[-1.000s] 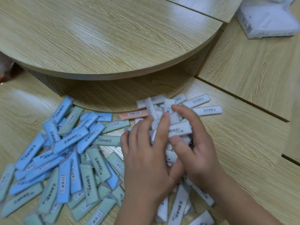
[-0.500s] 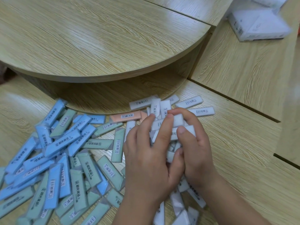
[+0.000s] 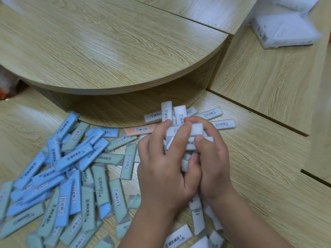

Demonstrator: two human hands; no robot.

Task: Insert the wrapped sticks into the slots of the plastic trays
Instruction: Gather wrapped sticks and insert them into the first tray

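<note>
My left hand (image 3: 164, 169) and my right hand (image 3: 213, 158) are cupped together around a bunch of white wrapped sticks (image 3: 180, 131), fingers curled over them. More white sticks (image 3: 211, 113) lie on the wooden floor beyond my fingers and under my wrists. A heap of blue wrapped sticks (image 3: 59, 158) and green wrapped sticks (image 3: 103, 187) spreads out to the left. One orange wrapped stick (image 3: 139, 130) lies just beyond my left fingers. No plastic tray shows clearly.
A raised round wooden platform (image 3: 107, 51) overhangs the floor just beyond the sticks. White boxes (image 3: 283, 31) stand at the top right on a wooden step (image 3: 259, 77). Another raised wooden edge (image 3: 320, 140) runs along the right side.
Both hands have closed tighter and gathered the white sticks into a bunch, lifting some upright. The view has shifted slightly.
</note>
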